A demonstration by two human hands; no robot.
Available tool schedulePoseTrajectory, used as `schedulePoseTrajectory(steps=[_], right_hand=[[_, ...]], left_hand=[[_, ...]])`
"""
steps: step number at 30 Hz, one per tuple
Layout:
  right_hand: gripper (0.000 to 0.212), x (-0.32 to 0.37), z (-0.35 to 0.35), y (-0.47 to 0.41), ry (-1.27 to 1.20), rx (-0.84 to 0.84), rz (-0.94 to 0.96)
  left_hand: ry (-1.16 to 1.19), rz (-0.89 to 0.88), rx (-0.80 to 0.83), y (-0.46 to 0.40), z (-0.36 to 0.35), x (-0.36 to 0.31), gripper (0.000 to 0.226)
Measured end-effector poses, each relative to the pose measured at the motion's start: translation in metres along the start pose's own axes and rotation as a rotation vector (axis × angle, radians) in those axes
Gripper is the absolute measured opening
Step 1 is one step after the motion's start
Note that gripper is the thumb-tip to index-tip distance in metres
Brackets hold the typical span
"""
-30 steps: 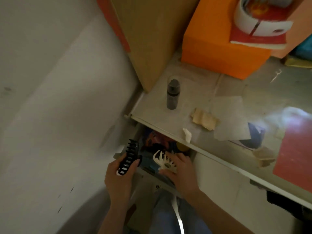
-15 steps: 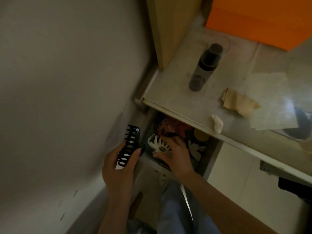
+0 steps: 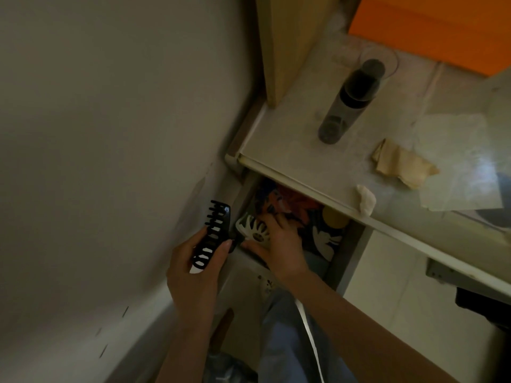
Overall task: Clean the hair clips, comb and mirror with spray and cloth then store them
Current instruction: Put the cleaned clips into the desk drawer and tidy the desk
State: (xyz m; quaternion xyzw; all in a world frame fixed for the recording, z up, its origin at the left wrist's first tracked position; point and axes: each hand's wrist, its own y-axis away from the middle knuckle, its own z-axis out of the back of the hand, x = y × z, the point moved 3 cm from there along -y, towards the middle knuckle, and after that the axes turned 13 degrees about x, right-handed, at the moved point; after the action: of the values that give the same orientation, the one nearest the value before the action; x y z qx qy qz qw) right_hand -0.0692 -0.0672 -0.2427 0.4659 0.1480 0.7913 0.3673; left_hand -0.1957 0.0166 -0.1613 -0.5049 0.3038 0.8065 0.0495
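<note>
An orange box (image 3: 431, 26) sits beside a wooden panel (image 3: 284, 42).

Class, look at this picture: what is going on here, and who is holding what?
A person is putting hair clips away in an open drawer under a desk. The left hand grips a black claw clip beside the drawer. The right hand reaches into the drawer, holding a white claw clip there. On the desk stand a dark spray bottle and a crumpled cloth.

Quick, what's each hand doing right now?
Left hand: holds the black hair clip.
Right hand: holds the white hair clip at the open drawer.
</note>
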Motion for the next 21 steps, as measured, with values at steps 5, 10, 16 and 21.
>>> schedulePoseTrajectory(steps=[5, 10, 16, 21], right_hand=[[0.055, 0.002, 0.0, 0.002, -0.028, 0.026, 0.024], [0.045, -0.001, 0.001, 0.009, 0.027, 0.036, 0.026], [0.047, 0.001, 0.003, 0.013, 0.056, 0.066, -0.052], [0.052, 0.0, 0.006, 0.016, 0.048, 0.109, -0.04]], left_hand=[[0.005, 0.018, -0.013, 0.003, -0.001, 0.004, 0.037], [0.026, 0.004, -0.004, 0.008, -0.003, 0.002, 0.037], [0.017, -0.009, 0.006, 0.014, -0.005, 0.003, 0.038], [0.013, -0.024, 0.008, 0.017, -0.006, 0.002, 0.037]])
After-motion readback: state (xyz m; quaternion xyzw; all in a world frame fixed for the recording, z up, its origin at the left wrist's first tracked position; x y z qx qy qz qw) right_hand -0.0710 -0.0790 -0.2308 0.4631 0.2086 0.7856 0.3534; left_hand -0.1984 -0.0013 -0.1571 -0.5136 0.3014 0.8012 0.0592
